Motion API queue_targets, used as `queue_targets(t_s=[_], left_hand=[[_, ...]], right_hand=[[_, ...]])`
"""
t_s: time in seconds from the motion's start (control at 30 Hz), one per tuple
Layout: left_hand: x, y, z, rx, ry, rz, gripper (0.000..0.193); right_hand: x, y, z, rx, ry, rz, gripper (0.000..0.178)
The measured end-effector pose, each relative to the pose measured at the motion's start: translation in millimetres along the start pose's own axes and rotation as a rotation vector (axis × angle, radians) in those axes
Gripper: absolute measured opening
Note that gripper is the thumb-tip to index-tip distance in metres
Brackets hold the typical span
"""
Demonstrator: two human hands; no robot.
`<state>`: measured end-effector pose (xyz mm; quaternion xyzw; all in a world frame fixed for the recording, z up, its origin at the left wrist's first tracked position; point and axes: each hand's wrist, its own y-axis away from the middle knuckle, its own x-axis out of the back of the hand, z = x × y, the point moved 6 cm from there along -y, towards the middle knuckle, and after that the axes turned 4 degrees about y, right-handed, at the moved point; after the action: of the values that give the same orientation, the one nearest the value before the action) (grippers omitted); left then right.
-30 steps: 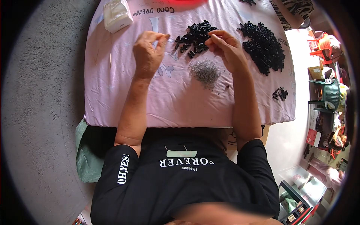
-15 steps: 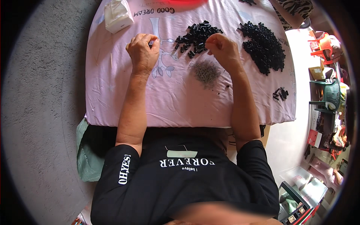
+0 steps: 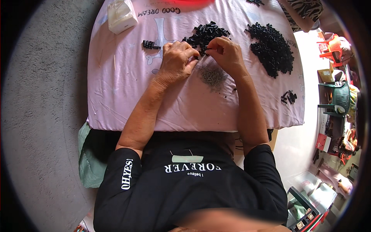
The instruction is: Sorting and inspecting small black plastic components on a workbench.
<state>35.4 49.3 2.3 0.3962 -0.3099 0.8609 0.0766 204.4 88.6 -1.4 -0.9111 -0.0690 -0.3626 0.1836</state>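
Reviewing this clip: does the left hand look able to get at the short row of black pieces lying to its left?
Likely yes: the row of black pieces lies close beside the left hand, with only bare cloth visible between, though its fingertips seem busy with a small black piece.

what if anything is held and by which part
Left hand and right hand each seem to pinch a small black piece; which part is gripped cannot be told.

Domestic room, apparently, around me: pink printed fabric tablecloth (image 3: 112, 89), dark-green slatted plastic armchair (image 3: 341, 96), orange-red plastic chair (image 3: 332, 47).
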Motion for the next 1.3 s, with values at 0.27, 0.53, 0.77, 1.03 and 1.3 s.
queue_targets(t_s=[0.27,0.53,0.77,1.03,1.3], left_hand=[[-1.3,1.3,-1.4,0.014,-0.040,-0.032,0.015],[-4.6,1.2,1.3,0.032,-0.051,-0.059,0.014],[6.6,-3.6,-3.2,0.204,0.423,0.114,0.011],[2.5,0.7,-11.8,0.281,0.598,0.162,0.009],[8.1,-0.3,-2.7,0.271,0.419,0.106,0.007]], right_hand=[[9.4,-2.1,14.4,-0.051,-0.008,0.122,0.012],[-3.7,-1.7,19.8,-0.194,-0.416,-0.015,0.008],[-23.3,3.0,-1.6,-0.147,-0.738,-0.304,0.013],[-27.6,4.4,-0.7,-0.174,-0.846,-0.334,0.015],[-27.2,4.8,-7.2,-0.160,-0.781,-0.331,0.017]])
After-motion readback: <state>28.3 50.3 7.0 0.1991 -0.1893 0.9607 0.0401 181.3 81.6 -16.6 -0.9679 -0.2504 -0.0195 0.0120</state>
